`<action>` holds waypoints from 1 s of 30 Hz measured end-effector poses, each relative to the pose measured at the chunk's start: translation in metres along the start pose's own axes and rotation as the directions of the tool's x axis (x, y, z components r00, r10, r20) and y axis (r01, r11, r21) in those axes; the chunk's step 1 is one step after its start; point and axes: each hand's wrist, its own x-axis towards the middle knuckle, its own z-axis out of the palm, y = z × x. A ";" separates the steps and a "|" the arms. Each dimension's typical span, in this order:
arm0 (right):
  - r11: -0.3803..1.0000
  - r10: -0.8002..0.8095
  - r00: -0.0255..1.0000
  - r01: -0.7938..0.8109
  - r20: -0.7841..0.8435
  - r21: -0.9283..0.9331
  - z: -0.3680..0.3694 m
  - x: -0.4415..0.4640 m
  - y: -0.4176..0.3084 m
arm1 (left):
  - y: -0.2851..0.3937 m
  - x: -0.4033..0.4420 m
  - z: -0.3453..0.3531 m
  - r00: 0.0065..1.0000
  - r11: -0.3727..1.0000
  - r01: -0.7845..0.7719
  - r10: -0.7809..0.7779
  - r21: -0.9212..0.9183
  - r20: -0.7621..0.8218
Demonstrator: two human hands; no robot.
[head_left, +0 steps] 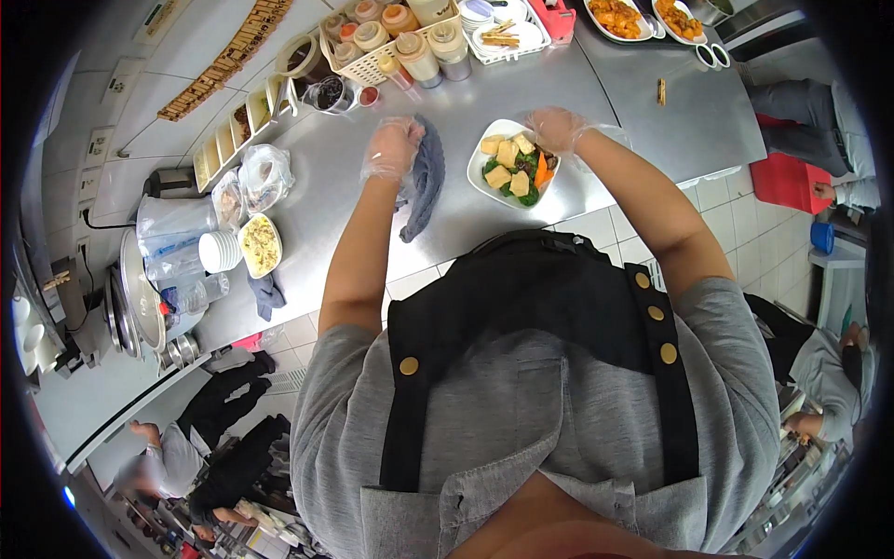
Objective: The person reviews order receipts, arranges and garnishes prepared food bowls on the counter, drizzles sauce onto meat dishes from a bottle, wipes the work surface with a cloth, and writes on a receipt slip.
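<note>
A clear plastic glove covers my left hand [391, 149], whose fingers are closed on the edge of a blue-grey cloth [427, 182] that hangs down over the steel counter. My right hand [556, 129], gloved too, pinches the upper right rim of a white square-shaped bowl [478, 170]. Inside the bowl lie golden tofu cubes [498, 176], green broccoli and orange carrot slices [541, 170]. The bowl rests near the counter's front edge. Loose glove plastic spreads around my right wrist.
Sauce bottles fill a white basket [371, 67] at the back. Further right are a plate basket [507, 51] and two orange-coloured dishes [616, 19]. To the left stand stacked white bowls [219, 252] and a dish of yellow food [261, 246]. Co-workers are on both sides.
</note>
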 end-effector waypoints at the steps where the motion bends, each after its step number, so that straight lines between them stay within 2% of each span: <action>1: 1.000 -0.007 1.000 0.007 0.015 0.012 0.003 0.001 0.002 | 0.002 0.005 0.002 0.997 0.992 -0.080 0.080 0.101 -0.001; 2: 1.000 -0.013 1.000 0.012 0.027 0.023 0.005 0.002 0.004 | 0.005 0.008 0.005 0.987 0.967 -0.160 0.162 0.200 0.005; 3: 1.000 -0.011 1.000 0.010 0.028 0.025 0.007 0.003 0.006 | 0.009 0.009 0.010 0.986 0.966 -0.162 0.164 0.200 0.009; 5: 0.999 0.005 1.000 -0.005 0.002 0.046 0.014 0.004 0.010 | 0.012 0.009 0.024 0.941 0.980 -0.132 0.170 0.146 -0.293; 6: 0.999 0.007 1.000 -0.008 0.003 0.047 0.018 0.006 0.011 | 0.010 0.010 0.028 0.941 0.980 -0.133 0.171 0.145 -0.292; 8: 0.998 -0.007 1.000 0.008 -0.020 0.057 0.023 0.008 0.013 | 0.006 0.013 0.034 0.993 0.990 -0.042 0.056 0.134 -0.105; 9: 0.998 -0.006 1.000 0.007 -0.019 0.056 0.025 0.009 0.015 | 0.004 0.016 0.037 0.993 0.990 -0.042 0.056 0.132 -0.104; 11: 0.998 -0.003 1.000 0.002 0.020 0.056 0.021 0.008 0.012 | 0.011 0.018 0.033 0.986 0.994 -0.099 0.091 0.049 0.138; 12: 0.998 -0.002 1.000 0.000 0.022 0.062 0.020 0.007 0.011 | 0.013 0.019 0.030 0.985 0.994 -0.099 0.091 0.051 0.144; 14: 0.996 -0.031 0.999 0.032 -0.014 0.082 0.013 -0.001 0.007 | 0.029 0.014 0.021 0.950 0.980 -0.069 0.122 -0.188 0.287; 18: 0.997 0.014 1.000 -0.015 0.010 0.079 0.006 -0.006 0.001 | 0.045 -0.001 0.030 0.928 0.974 -0.166 0.207 -0.155 0.309; 20: 0.999 -0.006 1.000 0.006 0.008 0.046 0.008 -0.004 0.001 | 0.059 -0.011 0.026 0.878 0.909 -0.371 0.410 -0.190 0.246; 21: 0.999 -0.005 1.000 0.005 0.008 0.049 0.009 -0.004 0.001 | 0.061 -0.011 0.027 0.877 0.909 -0.372 0.411 -0.189 0.249; 23: 0.999 -0.001 1.000 0.000 0.012 0.037 0.008 -0.005 0.001 | 0.062 -0.008 0.030 0.756 0.792 -0.604 0.605 -0.091 0.250; 24: 0.999 0.000 1.000 -0.001 0.011 0.037 0.007 -0.006 0.001 | 0.060 -0.009 0.031 0.755 0.791 -0.605 0.606 -0.091 0.251; 26: 0.997 0.010 1.000 -0.009 -0.011 0.074 0.007 -0.008 0.000 | 0.058 -0.013 0.030 0.723 0.719 -0.680 0.626 0.143 0.292; 30: 0.990 0.043 0.999 -0.046 0.026 0.132 0.005 -0.010 0.000 | 0.070 -0.034 0.019 0.710 0.676 -0.694 0.589 0.247 0.384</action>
